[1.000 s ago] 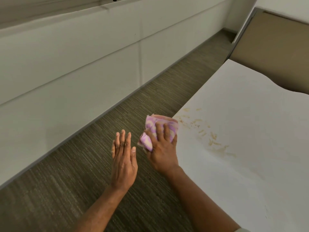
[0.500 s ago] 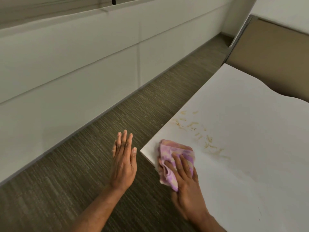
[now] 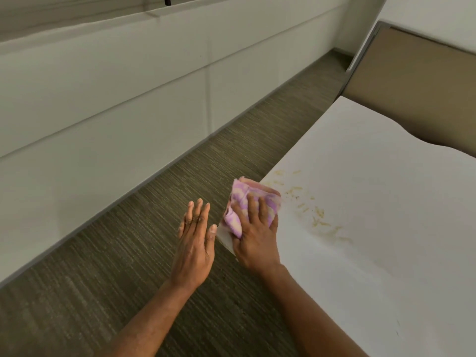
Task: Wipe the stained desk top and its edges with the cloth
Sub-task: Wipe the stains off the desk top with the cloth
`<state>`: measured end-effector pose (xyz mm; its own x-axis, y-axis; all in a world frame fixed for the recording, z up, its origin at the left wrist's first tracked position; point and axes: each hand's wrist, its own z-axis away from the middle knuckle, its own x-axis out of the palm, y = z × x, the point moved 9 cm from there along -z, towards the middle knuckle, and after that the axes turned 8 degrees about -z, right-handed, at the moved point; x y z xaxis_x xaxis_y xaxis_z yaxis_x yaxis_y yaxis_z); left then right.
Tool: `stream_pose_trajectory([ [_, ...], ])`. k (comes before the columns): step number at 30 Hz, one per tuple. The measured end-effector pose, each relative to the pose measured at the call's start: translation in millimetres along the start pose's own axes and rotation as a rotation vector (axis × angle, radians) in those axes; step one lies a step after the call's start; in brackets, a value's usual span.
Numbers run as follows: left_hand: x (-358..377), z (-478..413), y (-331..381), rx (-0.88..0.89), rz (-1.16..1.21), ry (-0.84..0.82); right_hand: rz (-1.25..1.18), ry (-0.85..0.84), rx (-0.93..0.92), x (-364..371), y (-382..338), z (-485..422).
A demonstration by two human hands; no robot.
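A white desk top (image 3: 373,240) fills the right of the view, its left edge running diagonally. Yellow-brown stains (image 3: 309,204) lie near that edge. My right hand (image 3: 253,238) presses a bunched pink and purple cloth (image 3: 244,202) down on the desk's left edge, just left of the stains. The cloth overhangs the edge a little. Beside the desk, over the carpet, my left hand (image 3: 194,243) hovers flat with fingers straight and together, holding nothing and not touching the desk.
Grey striped carpet (image 3: 128,266) covers the floor to the left of the desk. A long white wall (image 3: 103,99) runs along the carpet's far side. A tan partition panel (image 3: 417,81) stands behind the desk at the upper right.
My right hand has slid the cloth away from me along the desk's left edge, after pulling it toward me before that. The left hand has stayed in place.
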<state>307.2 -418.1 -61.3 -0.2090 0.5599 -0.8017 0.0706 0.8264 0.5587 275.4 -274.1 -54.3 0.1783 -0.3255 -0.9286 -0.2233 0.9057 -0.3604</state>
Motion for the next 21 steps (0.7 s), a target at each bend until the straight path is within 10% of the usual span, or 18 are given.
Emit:
stream_pose_trajectory([
  [21, 38, -16, 49, 0.107, -0.188, -0.150, -0.103, 0.110, 0.322, -18, 89, 70],
])
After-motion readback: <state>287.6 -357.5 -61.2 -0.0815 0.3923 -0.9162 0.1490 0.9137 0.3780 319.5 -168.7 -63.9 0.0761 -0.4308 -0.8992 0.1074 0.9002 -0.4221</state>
